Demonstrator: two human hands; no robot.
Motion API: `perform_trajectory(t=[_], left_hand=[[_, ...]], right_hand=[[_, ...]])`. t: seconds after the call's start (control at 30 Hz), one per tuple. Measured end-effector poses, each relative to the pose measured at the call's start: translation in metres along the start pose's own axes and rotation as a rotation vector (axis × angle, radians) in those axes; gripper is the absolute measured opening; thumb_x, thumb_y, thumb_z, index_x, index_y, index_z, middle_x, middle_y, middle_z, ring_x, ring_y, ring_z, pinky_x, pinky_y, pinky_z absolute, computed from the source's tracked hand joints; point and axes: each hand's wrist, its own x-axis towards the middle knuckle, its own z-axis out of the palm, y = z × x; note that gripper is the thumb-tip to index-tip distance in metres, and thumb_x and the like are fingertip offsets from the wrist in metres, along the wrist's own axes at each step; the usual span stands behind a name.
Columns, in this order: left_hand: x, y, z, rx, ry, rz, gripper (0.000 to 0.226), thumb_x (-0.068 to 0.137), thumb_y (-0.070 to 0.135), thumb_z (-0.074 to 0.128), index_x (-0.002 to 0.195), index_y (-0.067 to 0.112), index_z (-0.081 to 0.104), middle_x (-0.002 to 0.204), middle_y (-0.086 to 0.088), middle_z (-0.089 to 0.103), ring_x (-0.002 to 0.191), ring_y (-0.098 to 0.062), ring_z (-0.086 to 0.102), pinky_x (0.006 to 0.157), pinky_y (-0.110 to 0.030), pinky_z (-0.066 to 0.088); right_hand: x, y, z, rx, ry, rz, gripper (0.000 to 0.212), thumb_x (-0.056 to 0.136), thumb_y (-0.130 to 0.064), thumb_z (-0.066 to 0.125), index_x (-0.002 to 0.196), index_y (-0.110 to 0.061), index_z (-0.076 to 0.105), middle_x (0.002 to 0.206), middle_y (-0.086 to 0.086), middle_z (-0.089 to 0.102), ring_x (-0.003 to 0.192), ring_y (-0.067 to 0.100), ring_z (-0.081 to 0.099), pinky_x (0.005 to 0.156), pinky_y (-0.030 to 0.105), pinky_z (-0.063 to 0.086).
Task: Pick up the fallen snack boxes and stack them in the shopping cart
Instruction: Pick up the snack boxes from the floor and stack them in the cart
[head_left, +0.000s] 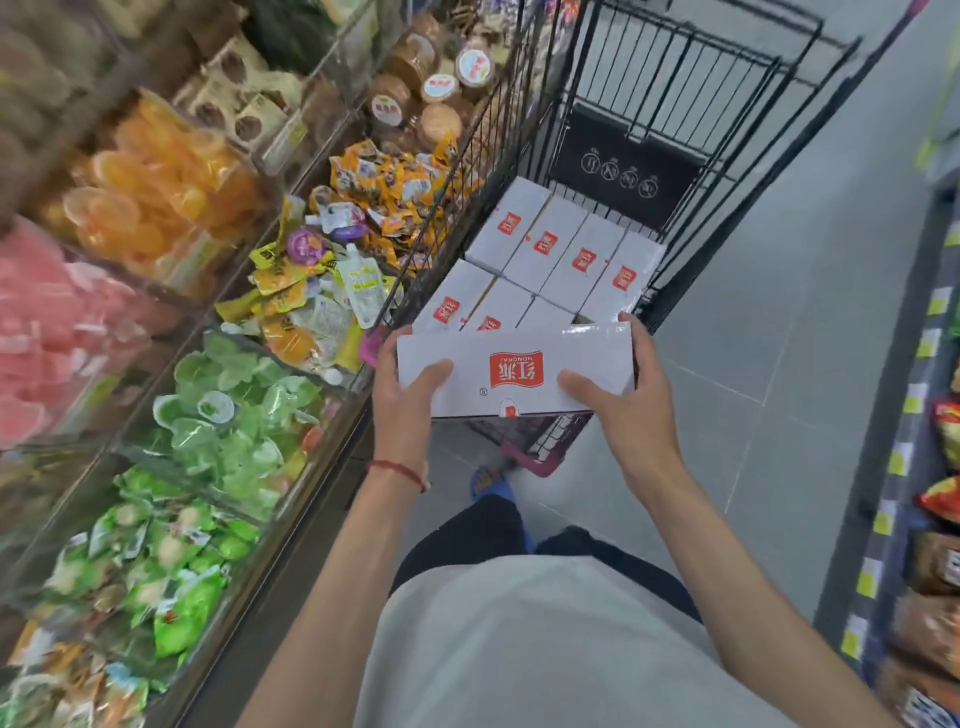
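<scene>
I hold a white snack box with a red logo flat between both hands, just above the near end of the black wire shopping cart. My left hand grips its left end and my right hand grips its right end. Inside the cart several identical white boxes lie side by side in two rows. The held box hides part of the near row.
Bins of bagged sweets and jelly cups line the left side, close against the cart. A shelf of snack packs runs along the right edge. Grey tiled floor lies to the right of the cart. My feet stand below the box.
</scene>
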Motion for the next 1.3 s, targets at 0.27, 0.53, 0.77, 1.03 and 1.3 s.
perform_trajectory(t=[0.27,0.53,0.77,1.03,1.3], left_hand=[[0.045,0.015,0.034,-0.062,0.115,-0.061,0.051,0.087,0.003,0.069,0.132,0.022,0.055,0.112,0.005,0.066,0.093,-0.010,0.067,0.074,-0.025,0.056],[0.041,-0.005,0.101,-0.127,0.391,-0.160,0.050,0.089,0.005,0.068,0.135,0.021,0.055,0.127,-0.003,0.066,0.104,-0.014,0.069,0.076,-0.022,0.058],[0.014,-0.031,0.169,-0.285,0.656,-0.291,0.042,0.089,0.001,0.066,0.107,0.039,0.061,0.113,-0.001,0.071,0.108,-0.030,0.068,0.092,-0.055,0.056],[0.002,-0.057,0.205,-0.266,0.758,-0.434,0.046,0.079,0.035,0.072,0.119,0.047,0.053,0.128,-0.003,0.060,0.108,-0.023,0.066,0.086,-0.047,0.061],[0.022,-0.081,0.199,-0.150,0.617,-0.535,0.042,0.097,0.023,0.063,0.133,0.028,0.041,0.106,0.008,0.062,0.090,-0.008,0.065,0.078,-0.034,0.062]], right_hand=[[0.073,-0.017,0.009,-0.067,-0.056,0.115,0.089,0.072,-0.035,0.090,0.145,-0.051,0.042,0.147,-0.011,0.053,0.136,0.024,0.053,0.100,0.064,0.053],[0.166,-0.027,-0.026,-0.210,-0.361,0.174,0.086,0.087,-0.010,0.081,0.155,-0.035,0.035,0.127,-0.031,0.050,0.125,0.002,0.043,0.107,0.033,0.039],[0.224,-0.042,-0.060,-0.394,-0.642,0.215,0.089,0.085,-0.013,0.082,0.155,-0.036,0.033,0.147,-0.011,0.047,0.134,0.013,0.048,0.116,0.045,0.044],[0.248,-0.044,-0.066,-0.604,-0.757,0.220,0.086,0.088,-0.013,0.080,0.157,-0.029,0.030,0.140,-0.008,0.045,0.127,0.013,0.046,0.113,0.042,0.043],[0.269,-0.022,-0.063,-0.718,-0.748,0.267,0.083,0.088,-0.014,0.080,0.155,-0.025,0.032,0.148,0.000,0.046,0.138,0.023,0.046,0.117,0.050,0.042]])
